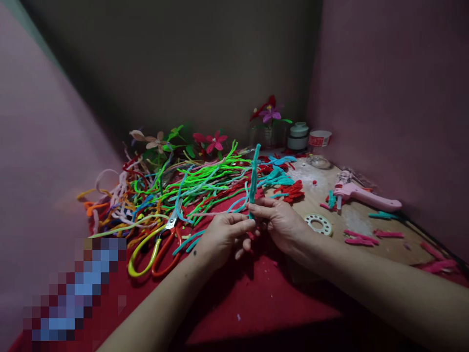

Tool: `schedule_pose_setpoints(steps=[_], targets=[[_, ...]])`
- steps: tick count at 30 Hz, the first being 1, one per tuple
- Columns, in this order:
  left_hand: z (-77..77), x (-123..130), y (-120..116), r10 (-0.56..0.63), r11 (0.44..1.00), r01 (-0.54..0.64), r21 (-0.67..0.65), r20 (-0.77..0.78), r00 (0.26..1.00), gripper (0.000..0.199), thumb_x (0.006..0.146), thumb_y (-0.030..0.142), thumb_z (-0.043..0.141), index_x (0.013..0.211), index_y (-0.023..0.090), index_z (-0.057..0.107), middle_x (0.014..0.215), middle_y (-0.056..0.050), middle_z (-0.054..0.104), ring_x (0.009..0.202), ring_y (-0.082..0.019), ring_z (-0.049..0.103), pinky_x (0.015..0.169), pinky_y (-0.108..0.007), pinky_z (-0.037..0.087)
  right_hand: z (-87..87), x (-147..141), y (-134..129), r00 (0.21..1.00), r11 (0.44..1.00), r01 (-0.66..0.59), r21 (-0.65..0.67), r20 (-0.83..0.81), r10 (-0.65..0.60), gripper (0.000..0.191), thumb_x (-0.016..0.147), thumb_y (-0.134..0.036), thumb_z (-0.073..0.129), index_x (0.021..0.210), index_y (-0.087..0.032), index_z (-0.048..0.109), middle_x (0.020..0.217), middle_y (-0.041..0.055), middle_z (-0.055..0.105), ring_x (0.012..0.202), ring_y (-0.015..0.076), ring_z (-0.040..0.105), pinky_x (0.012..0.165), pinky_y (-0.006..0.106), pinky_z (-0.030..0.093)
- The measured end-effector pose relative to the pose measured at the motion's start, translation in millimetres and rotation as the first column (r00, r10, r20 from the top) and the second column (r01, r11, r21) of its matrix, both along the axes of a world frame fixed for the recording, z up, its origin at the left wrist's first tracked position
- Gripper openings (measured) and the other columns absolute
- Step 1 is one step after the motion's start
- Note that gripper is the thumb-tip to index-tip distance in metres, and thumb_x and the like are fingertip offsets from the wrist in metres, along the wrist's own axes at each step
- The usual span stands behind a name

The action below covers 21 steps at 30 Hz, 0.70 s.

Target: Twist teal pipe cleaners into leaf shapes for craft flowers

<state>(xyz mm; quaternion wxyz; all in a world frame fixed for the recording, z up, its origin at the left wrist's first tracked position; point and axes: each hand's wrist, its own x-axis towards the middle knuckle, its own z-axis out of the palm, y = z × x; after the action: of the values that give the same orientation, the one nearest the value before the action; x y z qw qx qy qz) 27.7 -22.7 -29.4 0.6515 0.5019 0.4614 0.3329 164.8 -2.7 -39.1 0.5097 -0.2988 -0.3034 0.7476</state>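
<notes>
A teal pipe cleaner piece (pixel 254 173), bent into a narrow doubled strip, stands upright between my hands. My left hand (pixel 229 234) pinches its lower end between thumb and forefinger. Just above, my right hand (pixel 280 222) is closed on the same strip from the right. Left of my hands lie scissors (pixel 156 252) with one yellow and one red handle, their blades partly under loose pipe cleaners. A heap of bright green pipe cleaners (pixel 205 178) spreads behind my left hand. Teal bent pieces (pixel 274 177) and red bent pieces (pixel 291 191) lie beyond my right hand.
A pink glue gun (pixel 370 195) rests on the board at right, near a white ring-shaped spool (pixel 318 225) and pink bent pieces (pixel 361 238). Fuzzy flowers (pixel 214 142), a lidded jar (pixel 298 136) and a small tub (pixel 320 138) stand at the back. Walls close both sides.
</notes>
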Motion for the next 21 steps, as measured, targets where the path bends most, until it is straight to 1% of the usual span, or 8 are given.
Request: schedule_pose_setpoints(steps=[2,4,6,8,10,13,15,21], targets=[[-4.2,0.9,2.5,-0.043,0.998,0.048,-0.047,0.102,0.994,0.024,0.075,0.031,0.057,0.071,0.007,0.060,0.051,-0.001,0.057,0.029,-0.003,0.040,0.028,-0.014,0.029,-1.0,1.6,-0.1,0.998,0.998,-0.063,0.011,0.007,0.063,0.020,0.059,-0.023,0.073,0.065,-0.013,0.057,0.049,-0.0039,0.052,0.037,0.0063,0.045,0.036,0.020,0.032],[-7.4,0.6,5.2,-0.048,0.991,0.070,-0.114,0.184,0.982,0.021,0.074,0.028,0.059,0.071,0.007,0.060,0.054,-0.002,0.059,0.029,-0.002,0.039,0.028,-0.014,0.030,-1.4,2.9,-0.6,0.992,0.992,-0.124,0.014,0.004,0.123,0.020,0.061,-0.024,0.071,0.064,-0.012,0.056,0.048,-0.0031,0.052,0.036,0.0066,0.046,0.036,0.020,0.035],[-9.8,-0.1,6.9,-0.047,0.984,0.087,-0.159,0.238,0.970,0.018,0.072,0.025,0.061,0.068,0.008,0.058,0.053,-0.001,0.058,0.027,-0.002,0.039,0.026,-0.013,0.030,-1.0,3.4,-1.5,0.989,0.989,-0.147,0.000,-0.009,0.147,0.019,0.062,-0.024,0.070,0.064,-0.012,0.055,0.049,-0.0022,0.054,0.038,0.0071,0.048,0.038,0.020,0.037],[-11.4,-0.3,7.2,-0.067,0.980,0.111,-0.164,0.254,0.965,0.018,0.072,0.024,0.061,0.066,0.008,0.057,0.047,0.000,0.055,0.025,-0.003,0.039,0.025,-0.013,0.029,-0.5,3.2,-2.7,0.991,0.991,-0.132,-0.004,-0.020,0.132,0.019,0.062,-0.022,0.070,0.064,-0.012,0.055,0.051,-0.0015,0.055,0.039,0.0076,0.049,0.039,0.020,0.038],[-12.0,0.6,6.2,-0.076,0.981,0.117,-0.156,0.245,0.966,0.019,0.074,0.024,0.059,0.064,0.008,0.057,0.044,0.000,0.054,0.025,-0.005,0.042,0.025,-0.014,0.032,-0.4,2.7,-3.8,0.994,0.994,-0.109,-0.003,-0.020,0.109,0.019,0.061,-0.022,0.070,0.067,-0.012,0.055,0.052,-0.0012,0.056,0.038,0.0083,0.049,0.039,0.021,0.038],[-11.3,3.0,3.2,-0.039,0.988,0.075,-0.133,0.252,0.967,0.017,0.076,0.022,0.058,0.066,0.008,0.057,0.049,-0.001,0.058,0.029,-0.006,0.046,0.027,-0.016,0.039,-0.3,2.1,-5.1,0.997,0.997,-0.073,0.014,-0.020,0.073,0.022,0.060,-0.023,0.071,0.069,-0.012,0.055,0.052,-0.0018,0.056,0.037,0.0082,0.049,0.039,0.021,0.037],[-10.0,4.4,1.3,-0.017,0.992,0.049,-0.114,0.270,0.963,0.016,0.076,0.022,0.058,0.067,0.008,0.057,0.052,-0.001,0.059,0.031,-0.006,0.047,0.028,-0.016,0.042,0.4,1.9,-5.6,0.997,0.997,-0.071,0.031,-0.031,0.072,0.021,0.061,-0.024,0.071,0.067,-0.012,0.054,0.052,-0.0021,0.055,0.038,0.0073,0.049,0.040,0.021,0.038],[-8.0,5.7,-1.1,-0.026,0.993,0.060,-0.103,0.299,0.954,0.019,0.077,0.025,0.057,0.067,0.009,0.056,0.046,0.001,0.056,0.026,-0.006,0.044,0.025,-0.015,0.038,0.2,1.2,-5.0,0.995,0.996,-0.073,0.055,-0.067,0.076,0.024,0.059,-0.024,0.073,0.066,-0.013,0.053,0.052,-0.0022,0.057,0.038,0.0085,0.050,0.040,0.022,0.038]])
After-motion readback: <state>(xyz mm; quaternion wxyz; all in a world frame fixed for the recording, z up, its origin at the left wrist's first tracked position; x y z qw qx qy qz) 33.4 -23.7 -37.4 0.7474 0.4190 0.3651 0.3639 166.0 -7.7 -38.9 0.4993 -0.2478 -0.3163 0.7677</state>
